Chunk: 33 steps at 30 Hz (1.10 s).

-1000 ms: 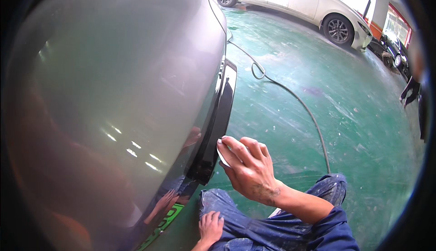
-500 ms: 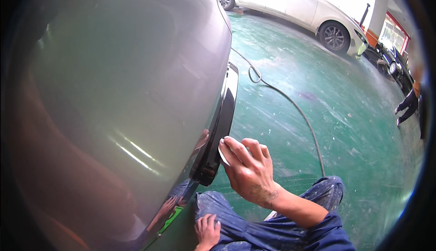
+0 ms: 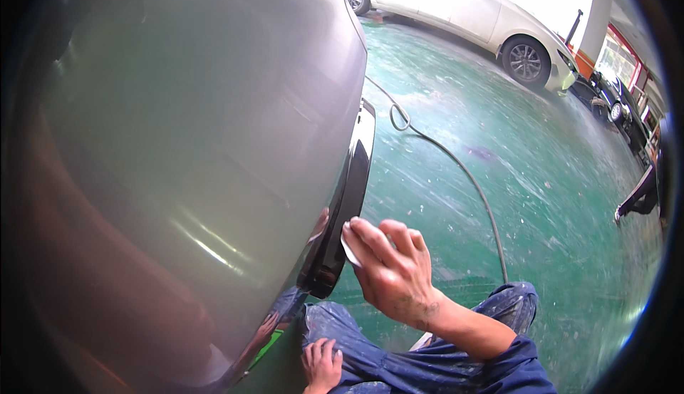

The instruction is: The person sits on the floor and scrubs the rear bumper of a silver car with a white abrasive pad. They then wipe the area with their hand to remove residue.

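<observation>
My right hand pinches a thin white piece, perhaps a folded sheet or pad, between thumb and fingers. It is right beside the dark trim strip on the side of a glossy grey car; I cannot tell whether the white piece touches the strip. Most of the piece is hidden by my fingers. On my blue-trousered thigh lies my left hand, fingers outstretched and holding nothing. The car's shiny lower surface reflects my hands and clothes.
A dark hose with a small loop runs across the green floor. At the back stands a white car. Farther right are a black vehicle and a person's leg.
My right hand has shifted very slightly, still pinching the white piece by the trim. At the right edge the other person's legs have changed position. My left hand stays on my thigh.
</observation>
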Available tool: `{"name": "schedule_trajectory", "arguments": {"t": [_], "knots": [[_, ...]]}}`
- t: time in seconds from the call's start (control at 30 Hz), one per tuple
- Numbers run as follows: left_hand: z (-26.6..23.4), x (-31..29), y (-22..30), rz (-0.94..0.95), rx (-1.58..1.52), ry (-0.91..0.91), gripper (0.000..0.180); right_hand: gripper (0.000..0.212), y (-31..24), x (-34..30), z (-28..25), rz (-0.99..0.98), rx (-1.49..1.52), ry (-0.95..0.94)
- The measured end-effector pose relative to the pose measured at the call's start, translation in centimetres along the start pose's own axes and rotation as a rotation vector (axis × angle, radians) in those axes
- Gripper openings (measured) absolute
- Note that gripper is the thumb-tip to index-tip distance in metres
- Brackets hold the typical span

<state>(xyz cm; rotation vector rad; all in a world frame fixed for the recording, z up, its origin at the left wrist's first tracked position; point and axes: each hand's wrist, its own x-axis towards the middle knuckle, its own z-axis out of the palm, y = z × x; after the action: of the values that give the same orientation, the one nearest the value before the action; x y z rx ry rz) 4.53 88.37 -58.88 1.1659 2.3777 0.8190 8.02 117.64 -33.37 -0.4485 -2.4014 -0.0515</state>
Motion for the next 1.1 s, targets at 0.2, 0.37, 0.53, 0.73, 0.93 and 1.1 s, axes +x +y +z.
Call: {"name": "schedule_trajectory", "arguments": {"t": [0.2, 0.37, 0.53, 0.73, 0.93, 1.1], "knots": [[-0.5, 0.3, 0.4, -0.022, -0.005, -0.008, 0.039, 0.056, -0.9, 0.2, -0.3, 0.023, 0.019, -0.008], [-0.3, 0.2, 0.5, -0.017, -0.018, -0.011, 0.04, 0.052, 0.0, 1.1, 0.1, 0.056, -0.005, -0.005], [-0.1, 0.1, 0.6, -0.013, -0.023, 0.016, 0.04, 0.052, 0.4, 0.3, -0.3, -0.029, -0.026, 0.022], [-0.2, 0.3, 0.5, 0.003, -0.04, 0.025, 0.039, 0.057, 1.0, 0.5, 0.1, -0.025, 0.03, 0.002], [0.0, 0.3, 0.2, 0.019, -0.024, 0.037, 0.04, 0.053, 2.1, 1.2, 0.5, -0.038, 0.025, -0.018], [0.3, 0.3, 0.0, 0.004, 0.007, 0.019, 0.039, 0.047, 2.4, 1.2, 0.2, -0.102, -0.002, 0.01]]}}
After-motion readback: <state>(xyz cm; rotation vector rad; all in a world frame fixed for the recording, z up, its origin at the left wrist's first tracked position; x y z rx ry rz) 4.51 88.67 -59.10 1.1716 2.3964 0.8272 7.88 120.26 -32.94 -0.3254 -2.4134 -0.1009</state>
